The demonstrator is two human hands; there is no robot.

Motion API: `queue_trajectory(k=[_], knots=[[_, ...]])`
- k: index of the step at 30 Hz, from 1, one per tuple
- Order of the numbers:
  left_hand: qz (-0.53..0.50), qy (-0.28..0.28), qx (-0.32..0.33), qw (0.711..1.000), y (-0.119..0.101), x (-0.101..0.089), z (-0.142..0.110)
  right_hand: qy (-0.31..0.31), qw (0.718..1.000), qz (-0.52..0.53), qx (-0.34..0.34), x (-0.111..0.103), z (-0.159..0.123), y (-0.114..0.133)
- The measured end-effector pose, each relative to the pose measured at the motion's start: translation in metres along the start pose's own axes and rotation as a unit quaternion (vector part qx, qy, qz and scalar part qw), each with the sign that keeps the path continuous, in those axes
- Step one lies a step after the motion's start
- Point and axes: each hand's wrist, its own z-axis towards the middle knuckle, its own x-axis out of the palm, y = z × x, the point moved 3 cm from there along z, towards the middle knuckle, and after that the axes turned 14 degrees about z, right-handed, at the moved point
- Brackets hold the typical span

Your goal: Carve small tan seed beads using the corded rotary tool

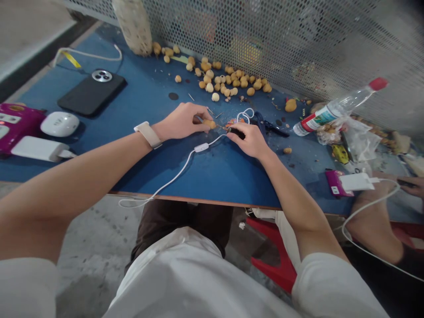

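Over the middle of the blue table, my left hand (188,120) is closed on a small tan gourd (210,124), pinched between thumb and fingers. Facing it, my right hand (250,139) grips a dark corded tool (237,133) with a thin tip that points at the gourd. Whether the tip touches the gourd is too small to tell. A white cable (180,170) with an inline switch (201,147) runs to the right hand. Behind that hand lie dark blue-handled pliers (261,123) and a loop of white cord.
Many small gourds (228,79) lie along the perforated metal screen (265,39). A black phone (92,92), a white case (60,123) and a purple power strip (20,126) sit left. A plastic bottle (331,115) leans right, near another person's arm (376,216).
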Motion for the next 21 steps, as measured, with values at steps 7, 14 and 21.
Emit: queue_trajectory(k=[7,14,21], knots=[[0.008,-0.001,0.013,1.000,0.0011,0.0003,0.0010,-0.001,1.000,0.001,-0.005,0.0000,-0.0001,-0.0012],[-0.020,0.005,0.004,1.000,-0.0010,0.0000,-0.0007,0.003,1.000,0.000,0.002,0.0006,0.0006,0.0020],[-0.031,0.008,0.010,0.999,-0.0023,0.0000,-0.0017,-0.002,1.000,0.000,0.001,0.0012,0.0002,0.0008]])
